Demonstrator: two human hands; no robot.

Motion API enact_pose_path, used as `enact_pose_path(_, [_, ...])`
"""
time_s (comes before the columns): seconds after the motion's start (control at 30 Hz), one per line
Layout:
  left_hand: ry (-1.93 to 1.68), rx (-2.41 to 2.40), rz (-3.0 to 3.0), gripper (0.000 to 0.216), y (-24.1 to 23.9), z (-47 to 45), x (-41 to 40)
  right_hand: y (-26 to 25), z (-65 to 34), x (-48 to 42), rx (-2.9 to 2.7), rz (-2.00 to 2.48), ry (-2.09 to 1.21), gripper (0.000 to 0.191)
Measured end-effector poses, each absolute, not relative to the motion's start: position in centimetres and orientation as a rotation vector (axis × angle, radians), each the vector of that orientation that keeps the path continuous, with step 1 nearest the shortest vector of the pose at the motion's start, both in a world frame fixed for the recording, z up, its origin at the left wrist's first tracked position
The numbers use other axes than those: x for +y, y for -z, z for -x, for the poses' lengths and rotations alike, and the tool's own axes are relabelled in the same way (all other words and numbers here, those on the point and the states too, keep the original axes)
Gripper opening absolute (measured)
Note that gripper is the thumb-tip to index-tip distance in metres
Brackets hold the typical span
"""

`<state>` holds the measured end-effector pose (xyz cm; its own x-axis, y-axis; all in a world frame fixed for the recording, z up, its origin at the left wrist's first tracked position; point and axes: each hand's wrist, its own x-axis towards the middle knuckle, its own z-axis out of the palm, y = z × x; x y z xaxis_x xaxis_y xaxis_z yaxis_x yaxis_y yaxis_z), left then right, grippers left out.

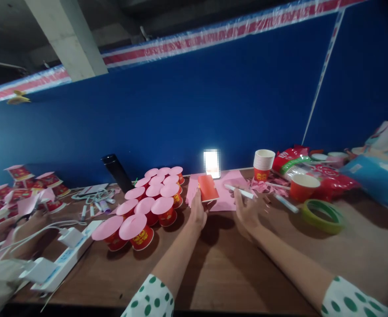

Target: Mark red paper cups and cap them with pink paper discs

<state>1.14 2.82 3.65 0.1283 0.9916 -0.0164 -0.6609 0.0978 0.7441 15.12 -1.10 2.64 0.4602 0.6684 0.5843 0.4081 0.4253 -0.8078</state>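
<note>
My left hand [198,213] is closed around a red paper cup [208,188], tilted above a stack of pink paper [229,204]. In my right hand [246,215], held between thumb and fingers, is a white marker pen [242,192], lying crosswise at the right of the paper. A gap separates the pen from the cup. Left of my left hand stand several upturned red paper cups [143,239], each topped by a pink paper disc [133,226]. A lit phone [212,163] leans behind the paper, its screen blurred out.
At left, a co-worker's hands [31,231] hold scissors near more cups [17,193]. A power strip [70,259] with chargers and a black bottle [117,172] stand nearer. To the right are stacked cups [263,165], a single cup [304,187], a tape roll [322,215] and a blue bag [378,178].
</note>
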Motion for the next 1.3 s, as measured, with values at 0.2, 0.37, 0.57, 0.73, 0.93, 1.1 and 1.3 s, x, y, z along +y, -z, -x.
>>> enact_pose_path(0.2, [-1.338,0.645,-0.639,0.039,-3.2,-1.5,5.0,-3.6,-15.8,1.3,-1.139,1.218,-0.145,0.033])
enact_pose_path(0.37, [-1.329,0.613,-0.567,0.04,-1.4,-1.7,5.7,-2.6,-15.7,1.7,-1.169,1.215,-0.174,0.029])
enact_pose_path(0.57, [-1.251,0.541,-0.567,0.04,-0.4,-1.5,6.0,-1.6,-15.1,1.1,-1.237,1.153,-0.177,0.023])
enact_pose_path(0.73, [-1.259,0.574,-0.577,0.04,0.3,-1.2,5.9,-1.9,-14.0,-0.3,-1.433,1.047,-0.126,0.015])
enact_pose_path(0.93, [-1.272,0.573,-0.694,0.039,0.3,-1.3,5.6,-2.1,-13.8,-0.7,-1.586,0.952,-0.083,0.018])
enact_pose_path(1.1, [-1.277,0.59,-0.699,0.045,0.2,-1.5,5.5,-2.4,-14.1,-0.6,-1.548,0.985,-0.041,0.017])
enact_pose_path(1.3, [-1.262,0.565,-0.837,0.036,0.0,-1.6,5.2,-2.7,-14.1,-0.7,-1.534,0.995,-0.03,0.016])
